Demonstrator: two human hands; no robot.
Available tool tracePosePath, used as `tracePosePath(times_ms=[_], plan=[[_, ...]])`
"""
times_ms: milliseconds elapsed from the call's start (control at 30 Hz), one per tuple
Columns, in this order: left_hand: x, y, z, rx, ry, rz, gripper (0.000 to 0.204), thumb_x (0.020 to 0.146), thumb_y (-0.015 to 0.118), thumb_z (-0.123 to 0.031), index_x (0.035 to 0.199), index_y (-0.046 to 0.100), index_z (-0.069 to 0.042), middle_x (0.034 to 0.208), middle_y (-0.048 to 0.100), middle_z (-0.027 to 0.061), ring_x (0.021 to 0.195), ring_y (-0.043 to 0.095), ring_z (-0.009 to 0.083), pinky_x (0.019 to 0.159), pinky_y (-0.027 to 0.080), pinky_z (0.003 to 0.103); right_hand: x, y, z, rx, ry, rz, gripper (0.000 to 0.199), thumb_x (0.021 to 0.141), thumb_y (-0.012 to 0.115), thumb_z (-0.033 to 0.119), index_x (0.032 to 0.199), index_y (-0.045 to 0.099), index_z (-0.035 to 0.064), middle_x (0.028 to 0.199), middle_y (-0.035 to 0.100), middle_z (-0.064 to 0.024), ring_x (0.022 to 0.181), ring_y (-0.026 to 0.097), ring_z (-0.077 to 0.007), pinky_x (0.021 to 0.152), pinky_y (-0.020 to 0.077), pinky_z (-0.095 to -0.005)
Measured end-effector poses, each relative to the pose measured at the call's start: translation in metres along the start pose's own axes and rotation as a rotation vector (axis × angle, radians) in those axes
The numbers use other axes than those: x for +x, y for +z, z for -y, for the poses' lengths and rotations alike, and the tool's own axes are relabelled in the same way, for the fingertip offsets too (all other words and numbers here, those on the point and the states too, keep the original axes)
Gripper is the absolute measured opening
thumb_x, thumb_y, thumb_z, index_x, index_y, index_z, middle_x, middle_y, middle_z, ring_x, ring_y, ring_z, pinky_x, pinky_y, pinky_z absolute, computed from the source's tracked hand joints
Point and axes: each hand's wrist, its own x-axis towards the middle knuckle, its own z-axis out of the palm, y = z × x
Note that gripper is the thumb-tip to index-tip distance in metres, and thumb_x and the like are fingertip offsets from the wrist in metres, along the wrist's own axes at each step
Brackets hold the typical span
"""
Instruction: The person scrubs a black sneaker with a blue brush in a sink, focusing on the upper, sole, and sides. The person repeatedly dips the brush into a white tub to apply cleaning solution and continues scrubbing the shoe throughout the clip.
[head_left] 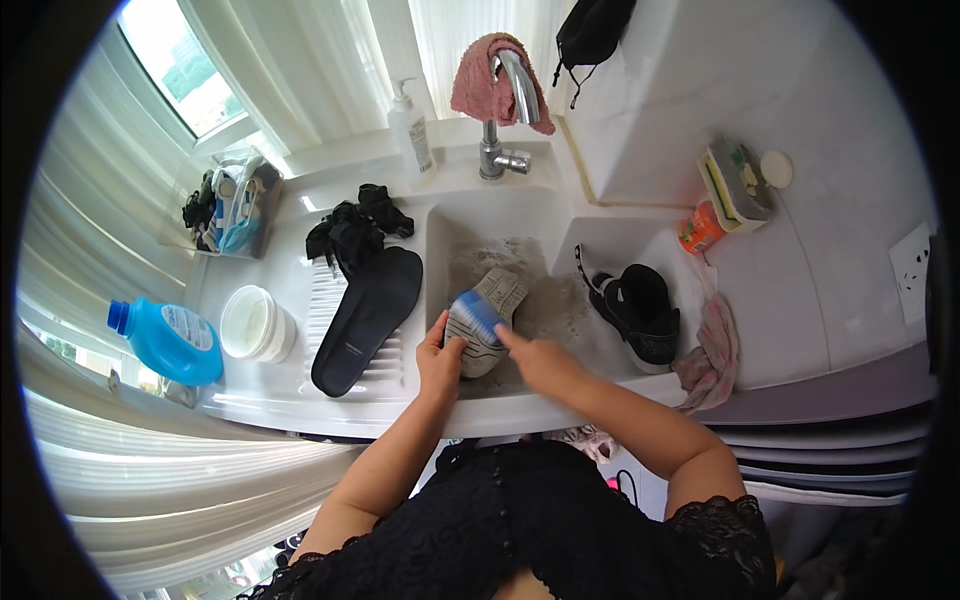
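Note:
Sole up, a shoe [503, 289] with a grey-beige patterned tread rests in the sink basin. My left hand [438, 360] is closed around its near left edge. In my right hand [542, 366], slightly blurred, is a scrub brush [478, 316] with blue bristles, pressed against the tread. Murky, sudsy water [560, 290] lies around the shoe. On the ledge to the right sits a second, black shoe [642, 315], its opening upward. A black insole [368, 320] lies on the ribbed drainboard left of the basin, beside a bunch of black fabric [350, 230].
A chrome faucet [492, 155] draped with a pink cloth [482, 80] rises behind the basin. Leftward stand a white pump bottle [409, 130], a white tub [258, 325], a blue detergent bottle [170, 342] and a clear bin [235, 205]. A damp pink cloth [712, 350] hangs at the right.

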Motion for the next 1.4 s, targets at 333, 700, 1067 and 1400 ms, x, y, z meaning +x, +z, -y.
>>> tracePosePath(times_ms=[333,700,1067,1400], plan=[[0.0,-0.003,0.004,-0.047,0.011,-0.021,0.057,0.077,0.055,0.004,0.132,0.045,0.008,0.114,0.061,0.0126,0.096,0.059,0.0158,0.085,0.046,0.025,-0.017,0.008,0.018,-0.037,-0.131,-0.036,0.046,0.092,0.047,0.018,0.138,0.042,0.0176,0.095,0.065,-0.0228,0.083,0.063,-0.0405,0.074,0.0493,-0.0478],[-0.001,-0.002,0.004,0.005,0.003,-0.053,0.057,0.076,0.054,0.005,0.132,0.044,0.008,0.115,0.061,0.0134,0.098,0.06,0.0166,0.087,0.046,0.026,0.003,0.008,0.008,-0.033,-0.144,-0.034,0.049,0.09,0.047,0.015,0.138,0.041,0.0161,0.094,0.065,-0.023,0.084,0.063,-0.0411,0.073,0.0499,-0.0483],[0.0,0.001,-0.003,0.025,-0.027,-0.048,0.058,0.076,0.055,0.004,0.133,0.045,0.007,0.118,0.06,0.0126,0.101,0.059,0.0158,0.088,0.045,0.025,0.014,0.012,0.006,-0.017,-0.145,-0.054,0.047,0.092,0.047,0.016,0.139,0.04,0.0193,0.092,0.065,-0.0228,0.084,0.063,-0.0415,0.074,0.049,-0.048],[0.006,0.002,-0.038,-0.28,-0.235,-0.152,0.059,0.081,0.05,0.002,0.138,0.041,-0.005,0.117,0.054,0.0121,0.104,0.056,0.0228,0.089,0.047,0.035,0.038,-0.003,-0.089,0.065,0.168,-0.268,0.053,0.089,0.053,0.019,0.14,0.039,0.0175,0.102,0.063,-0.0233,0.094,0.061,-0.0397,0.082,0.0478,-0.0457]])
